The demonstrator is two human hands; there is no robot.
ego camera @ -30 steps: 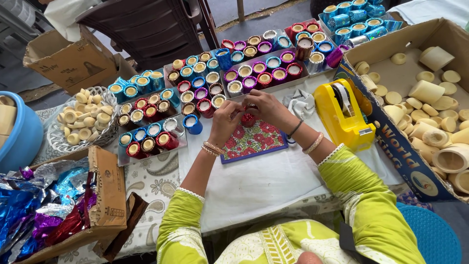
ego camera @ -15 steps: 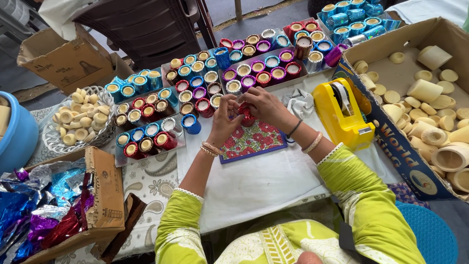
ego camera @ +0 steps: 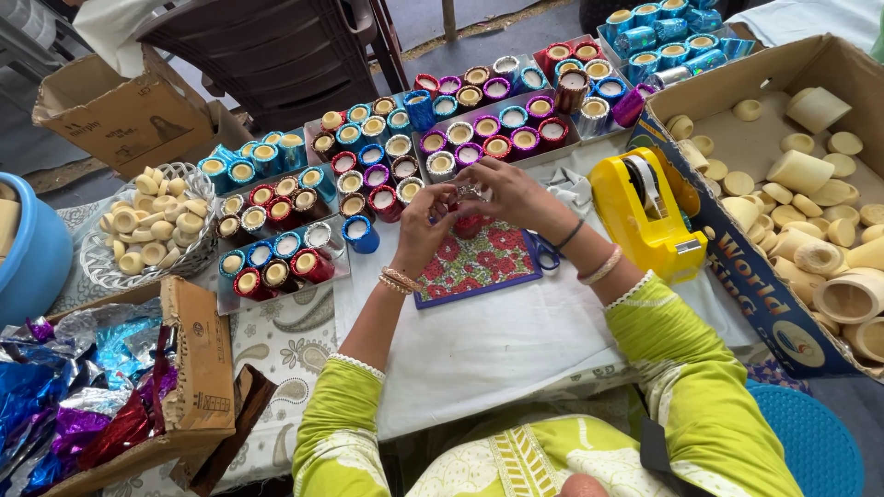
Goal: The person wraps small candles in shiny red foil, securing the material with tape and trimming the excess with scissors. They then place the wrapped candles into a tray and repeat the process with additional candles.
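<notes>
My left hand (ego camera: 423,230) and my right hand (ego camera: 508,193) meet above a floral mat (ego camera: 474,262) on the white cloth. Both pinch a small foil-wrapped cup (ego camera: 468,191) with a silvery rim between the fingertips. Just left of my left hand stands a blue foil cup (ego camera: 358,234). Rows of foil-wrapped candle cups (ego camera: 368,161) in red, blue, purple and gold fill trays behind my hands. Blue-handled scissors (ego camera: 547,252) lie under my right wrist.
A yellow tape dispenser (ego camera: 645,212) stands right of my hands. A cardboard box (ego camera: 727,267) of plain cream cups is at far right. A wire basket (ego camera: 152,225) of cream cups, a blue tub (ego camera: 32,248) and a box of foil sheets (ego camera: 83,396) are left.
Both hands have stayed together over the mat, turning the small cup between the fingertips. Its silvery rim now shows where a red piece showed before.
</notes>
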